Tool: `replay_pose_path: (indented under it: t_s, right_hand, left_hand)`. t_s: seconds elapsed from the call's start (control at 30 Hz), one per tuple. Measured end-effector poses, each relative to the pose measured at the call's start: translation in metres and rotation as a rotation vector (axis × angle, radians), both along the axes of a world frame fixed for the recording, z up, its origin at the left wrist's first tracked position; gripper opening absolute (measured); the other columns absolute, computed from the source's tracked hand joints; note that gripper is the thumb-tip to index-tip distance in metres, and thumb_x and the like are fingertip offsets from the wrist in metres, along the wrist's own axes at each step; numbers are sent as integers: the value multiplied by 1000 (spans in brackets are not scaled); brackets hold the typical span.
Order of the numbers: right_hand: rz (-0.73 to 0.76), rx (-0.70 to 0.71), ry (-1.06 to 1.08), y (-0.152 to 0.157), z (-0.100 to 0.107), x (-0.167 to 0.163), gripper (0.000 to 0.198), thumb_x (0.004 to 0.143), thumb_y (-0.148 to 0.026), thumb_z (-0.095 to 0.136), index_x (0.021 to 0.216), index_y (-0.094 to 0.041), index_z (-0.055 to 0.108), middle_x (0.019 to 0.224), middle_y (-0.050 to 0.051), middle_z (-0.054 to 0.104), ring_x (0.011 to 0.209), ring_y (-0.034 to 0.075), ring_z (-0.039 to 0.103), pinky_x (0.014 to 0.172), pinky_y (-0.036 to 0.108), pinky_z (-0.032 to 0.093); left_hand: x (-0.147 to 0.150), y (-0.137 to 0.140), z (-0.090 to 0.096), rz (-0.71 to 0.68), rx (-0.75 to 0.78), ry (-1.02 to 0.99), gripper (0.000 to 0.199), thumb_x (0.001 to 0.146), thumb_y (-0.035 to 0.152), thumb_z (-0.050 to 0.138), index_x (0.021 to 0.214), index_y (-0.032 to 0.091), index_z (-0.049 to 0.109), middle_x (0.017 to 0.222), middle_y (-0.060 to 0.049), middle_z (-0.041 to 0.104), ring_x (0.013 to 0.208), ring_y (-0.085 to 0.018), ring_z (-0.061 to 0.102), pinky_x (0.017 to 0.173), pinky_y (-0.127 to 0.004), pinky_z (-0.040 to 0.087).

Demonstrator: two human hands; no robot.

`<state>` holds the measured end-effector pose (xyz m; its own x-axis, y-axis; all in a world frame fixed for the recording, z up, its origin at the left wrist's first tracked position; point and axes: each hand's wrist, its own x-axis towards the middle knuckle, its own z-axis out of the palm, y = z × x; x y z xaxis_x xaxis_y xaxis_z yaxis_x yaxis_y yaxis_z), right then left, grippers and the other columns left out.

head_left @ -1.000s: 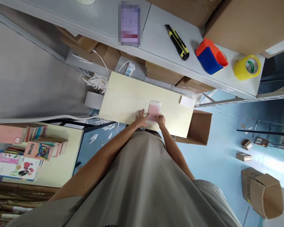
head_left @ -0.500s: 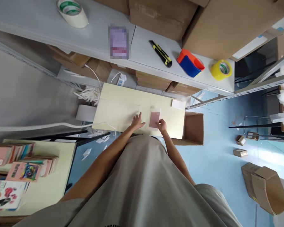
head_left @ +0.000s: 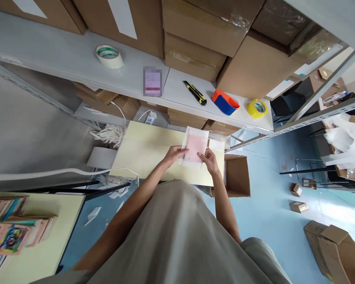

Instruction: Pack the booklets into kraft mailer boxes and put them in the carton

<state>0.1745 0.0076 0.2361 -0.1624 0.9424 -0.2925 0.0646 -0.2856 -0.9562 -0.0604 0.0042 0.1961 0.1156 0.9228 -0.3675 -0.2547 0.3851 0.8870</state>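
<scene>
1. Head view: pink booklet (head_left: 194, 145) in translucent sleeve (head_left: 196, 131), clamped between thumb and fingers of left hand (head_left: 174, 154) and right hand (head_left: 210, 159), above bench (head_left: 148, 144), nearer its right edge.
2. Could slip out or crease, if tilted or gripped unevenly.
3. Containers: translucent sleeve around pink booklet; open cardboard box (head_left: 239, 174) just off bench's right edge, contents hard to tell.
</scene>
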Motion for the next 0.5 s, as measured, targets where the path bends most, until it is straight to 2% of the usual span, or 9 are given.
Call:
replay_pose_path:
  t_s: [0.07,0.17,0.23,0.27,0.37,0.43,0.5]
  right_hand:
    - [-27,2,-36,4,-3,-2,62,74,-72,92,86,-28,51,87,-1,70,75,17,62,66,30,53]
    - [-203,69,-221,4,-11,-12,65,69,-78,91,93,-26,61,101,9,78,92,25,73,75,36,62]
    - [-290,143,-305,1,-14,-25,65,73,-79,85,102,-24,68,116,17,82,108,31,76,86,42,65]
    - [-282,166,-308,-2,-14,-33,63,78,-78,82,106,-23,70,122,19,82,113,33,77,90,43,65]
    - [-127,170,-257,-13,-16,-62,54,91,-74,73,107,-23,74,120,16,84,113,32,78,91,40,64]
    - [-69,178,-284,-18,-19,-78,51,96,-75,67,96,-24,71,102,10,83,99,28,76,83,35,60]
    - [-78,189,-358,-17,-24,-87,55,102,-77,57,83,-26,63,79,3,72,82,23,67,72,32,53]
  left_hand:
    - [2,-1,5,56,51,121,61,66,75,98,84,18,83,83,-6,81,82,-25,74,73,-32,57]
    - [4,-5,7,87,156,325,54,87,69,83,70,18,73,66,-2,69,67,-18,64,62,-27,43]
    - [5,-10,11,77,226,536,49,97,58,74,70,17,73,62,-1,66,62,-16,60,61,-27,38]
    - [6,-12,13,56,254,655,43,101,52,71,76,17,77,64,-1,68,63,-17,61,62,-27,38]
    - [15,-20,23,-80,278,970,29,107,36,65,103,19,88,88,-9,85,79,-25,77,73,-31,48]
    - [21,-26,27,-196,265,1079,29,107,25,62,117,19,88,109,-15,89,96,-32,84,83,-36,56]
    - [25,-32,26,-259,272,1068,36,103,18,63,132,19,84,128,-17,87,110,-35,84,93,-40,61]
